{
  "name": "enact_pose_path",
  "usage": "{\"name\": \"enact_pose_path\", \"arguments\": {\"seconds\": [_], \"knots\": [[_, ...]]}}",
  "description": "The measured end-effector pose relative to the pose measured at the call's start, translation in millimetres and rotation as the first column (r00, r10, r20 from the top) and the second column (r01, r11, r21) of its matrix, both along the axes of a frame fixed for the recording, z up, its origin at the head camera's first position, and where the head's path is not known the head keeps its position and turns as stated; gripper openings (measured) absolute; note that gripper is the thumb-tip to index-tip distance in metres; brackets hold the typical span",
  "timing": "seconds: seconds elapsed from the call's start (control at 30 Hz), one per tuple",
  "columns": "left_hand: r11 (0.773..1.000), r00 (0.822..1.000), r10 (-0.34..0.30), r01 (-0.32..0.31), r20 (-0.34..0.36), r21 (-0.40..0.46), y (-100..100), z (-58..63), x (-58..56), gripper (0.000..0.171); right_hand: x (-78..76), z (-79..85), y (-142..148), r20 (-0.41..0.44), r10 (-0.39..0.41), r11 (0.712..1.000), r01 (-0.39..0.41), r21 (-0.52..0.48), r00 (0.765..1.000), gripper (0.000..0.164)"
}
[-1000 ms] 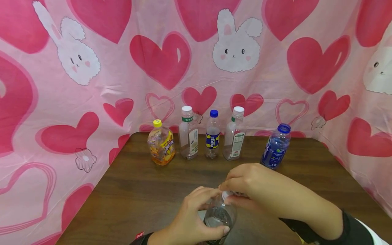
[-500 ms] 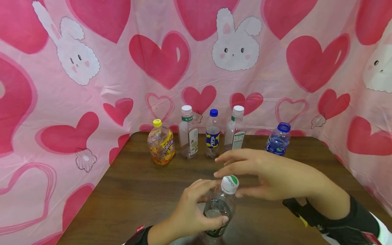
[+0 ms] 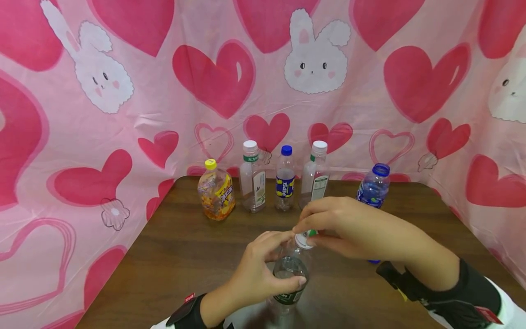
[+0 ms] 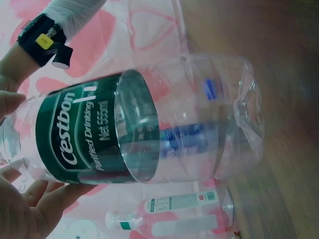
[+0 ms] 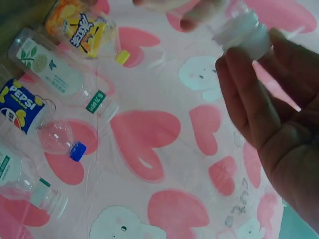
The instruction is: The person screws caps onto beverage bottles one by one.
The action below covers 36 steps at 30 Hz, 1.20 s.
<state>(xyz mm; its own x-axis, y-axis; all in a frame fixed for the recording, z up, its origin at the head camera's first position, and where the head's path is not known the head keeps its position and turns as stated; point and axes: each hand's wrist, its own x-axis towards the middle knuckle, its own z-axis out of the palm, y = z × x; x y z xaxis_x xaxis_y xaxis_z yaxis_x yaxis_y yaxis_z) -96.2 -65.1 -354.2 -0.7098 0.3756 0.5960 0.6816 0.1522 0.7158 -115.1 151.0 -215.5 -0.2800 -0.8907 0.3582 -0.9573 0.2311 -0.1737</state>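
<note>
A clear Cestbon water bottle [image 3: 289,269] with a green label stands nearly upright at the front of the table, leaning slightly. My left hand [image 3: 263,269] grips its body, thumb across the near side and fingers behind. On the bottle's neck sits a white cap [image 3: 303,239] with a green patch, and my right hand [image 3: 345,226] pinches it from above. The right wrist view has the cap [image 5: 244,37] between thumb and fingers. In the left wrist view the label [image 4: 84,129] reads clearly.
Along the back stand a yellow-capped orange bottle [image 3: 216,194], a white-capped bottle [image 3: 251,183], a Pepsi bottle [image 3: 285,183] and another white-capped bottle [image 3: 315,176]. A capless blue bottle [image 3: 374,187] is at right. A small blue object [image 3: 374,261] lies partly hidden under my right forearm.
My right hand spread its fingers off the cap half a second ago and now pinches it again. The bottle in my left hand has shifted slightly up and away.
</note>
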Motion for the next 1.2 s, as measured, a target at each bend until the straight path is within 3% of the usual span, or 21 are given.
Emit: {"name": "enact_pose_path", "arguments": {"seconds": [0.3, 0.47, 0.53, 0.7, 0.9, 1.07, 1.2], "knots": [[0.999, 1.0, 0.01, -0.011, 0.026, 0.051, 5.7, 1.4, -4.3, 0.067, 2.1, -5.3, -8.4, -0.152, -0.151, 0.988, 0.154, 0.006, 0.977, 0.024], [0.998, 1.0, 0.017, -0.017, 0.008, 0.061, 7.2, 1.7, -5.5, 0.068, 1.1, -7.4, -11.3, -0.211, -0.177, 0.983, 0.183, 0.011, 0.961, 0.023], [0.998, 1.0, 0.006, -0.006, 0.008, 0.057, 6.7, 1.9, -6.3, 0.068, 0.2, -5.8, -9.4, -0.191, -0.168, 0.985, 0.175, 0.017, 0.967, 0.024], [0.997, 0.995, -0.069, 0.066, 0.065, 0.043, 1.8, 5.3, -7.6, 0.067, -3.3, 2.4, 1.3, -0.024, -0.081, 0.995, 0.082, 0.058, 0.996, 0.035], [0.988, 0.985, -0.152, 0.15, 0.086, 0.027, -1.4, 8.6, -8.8, 0.069, -9.1, 8.1, 6.2, 0.13, 0.022, 0.996, -0.033, 0.083, 0.991, 0.038], [0.982, 0.978, -0.185, 0.18, 0.093, 0.058, 0.2, 10.8, -9.4, 0.072, -11.9, 7.8, 5.4, 0.118, 0.006, 0.997, -0.015, 0.072, 0.993, 0.038], [0.989, 0.986, -0.143, 0.139, 0.082, 0.058, 2.5, 10.1, -10.1, 0.071, -13.9, 4.0, 3.0, 0.025, -0.029, 0.998, 0.027, 0.061, 0.999, 0.033]]}}
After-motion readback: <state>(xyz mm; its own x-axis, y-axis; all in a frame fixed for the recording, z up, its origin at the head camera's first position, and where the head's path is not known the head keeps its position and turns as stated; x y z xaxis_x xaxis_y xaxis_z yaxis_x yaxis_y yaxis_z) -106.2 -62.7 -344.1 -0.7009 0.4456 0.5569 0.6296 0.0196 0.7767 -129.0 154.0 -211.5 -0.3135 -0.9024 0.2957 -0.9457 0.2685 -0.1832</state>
